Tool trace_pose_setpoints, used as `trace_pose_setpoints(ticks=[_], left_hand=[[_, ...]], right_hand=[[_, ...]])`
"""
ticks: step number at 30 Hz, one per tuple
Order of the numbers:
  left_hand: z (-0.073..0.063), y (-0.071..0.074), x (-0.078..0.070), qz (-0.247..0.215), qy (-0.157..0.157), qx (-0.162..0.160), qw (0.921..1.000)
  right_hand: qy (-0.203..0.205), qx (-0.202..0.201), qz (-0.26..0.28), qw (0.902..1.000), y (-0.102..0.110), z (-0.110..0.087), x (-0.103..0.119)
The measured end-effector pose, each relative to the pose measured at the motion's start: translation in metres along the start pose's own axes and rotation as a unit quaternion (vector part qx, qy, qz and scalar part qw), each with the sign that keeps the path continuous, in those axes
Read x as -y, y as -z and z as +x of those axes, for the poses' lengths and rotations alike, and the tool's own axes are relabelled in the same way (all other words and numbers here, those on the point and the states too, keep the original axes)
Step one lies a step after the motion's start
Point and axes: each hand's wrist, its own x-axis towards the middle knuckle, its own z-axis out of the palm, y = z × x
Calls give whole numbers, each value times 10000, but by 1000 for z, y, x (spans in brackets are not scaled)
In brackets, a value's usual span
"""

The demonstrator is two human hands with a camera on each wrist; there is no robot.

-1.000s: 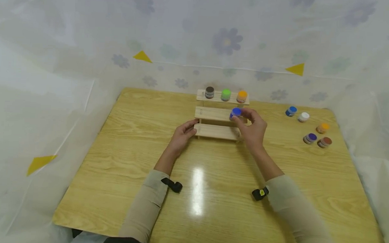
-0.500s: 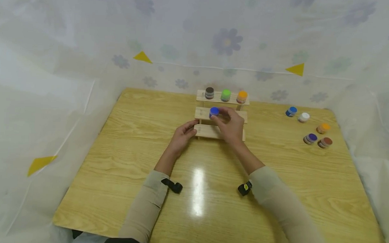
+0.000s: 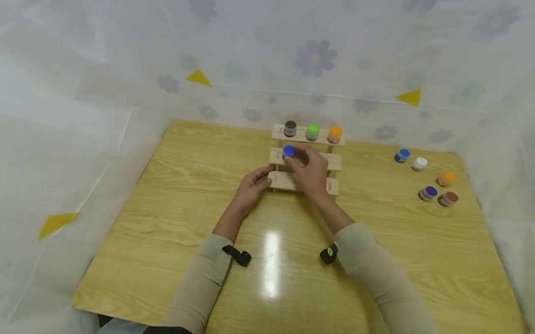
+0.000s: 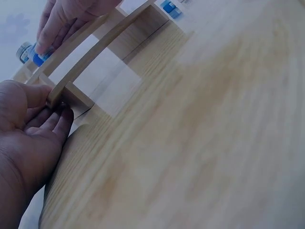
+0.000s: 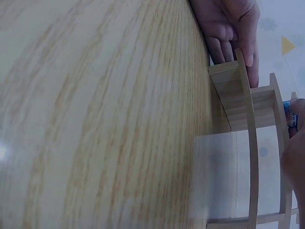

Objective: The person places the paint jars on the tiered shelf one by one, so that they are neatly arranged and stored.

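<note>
A small three-tier wooden stand point(image 3: 285, 180) is on the table. My left hand point(image 3: 250, 187) grips the left end of its lowest shelf. In the left wrist view the thumb point(image 4: 38, 95) lies against the shelf's end, with the other fingers bent beneath. My right hand point(image 3: 312, 172) pinches a blue-lidded paint jar point(image 3: 288, 152) between thumb and fingers, upright at the left part of the middle shelf point(image 3: 335, 162). Along the top shelf stand three more paint jars, one with a dark lid point(image 3: 290, 128), one green point(image 3: 312, 132) and one orange point(image 3: 335, 134).
Several paint jars stand on the table's right side: a blue one point(image 3: 402, 155), a white one point(image 3: 419, 164), an orange one point(image 3: 446, 179), a purple-lidded one point(image 3: 428, 193) and a brown-lidded one point(image 3: 448, 199). A flowered sheet point(image 3: 271, 49) hangs behind the wooden table point(image 3: 183, 183).
My right hand has carried the blue-lidded paint jar leftward along the middle shelf, from its right end to its left part. My left hand has stayed at the stand's left end.
</note>
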Motion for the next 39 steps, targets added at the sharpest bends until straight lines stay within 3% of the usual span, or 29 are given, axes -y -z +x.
trace_pose_setpoints(ticks=[7, 17, 28, 35, 39], left_hand=[[1, 1, 2, -22, -74, -24, 10000], [1, 0, 2, -92, -30, -27, 9999], [1, 0, 1, -44, -63, 23, 10000], [0, 0, 3, -74, 30, -7, 10000], [0, 1, 3, -22, 29, -8, 10000]], right_hand=[[168, 45, 20, 9998, 2, -1, 1], [-255, -110, 360, 9990, 26, -18, -1], [-141, -344, 799, 9961, 66, -42, 2], [-74, -440, 528, 9976, 99, -60, 14], [-435, -685, 509, 9954, 114, -68, 4]])
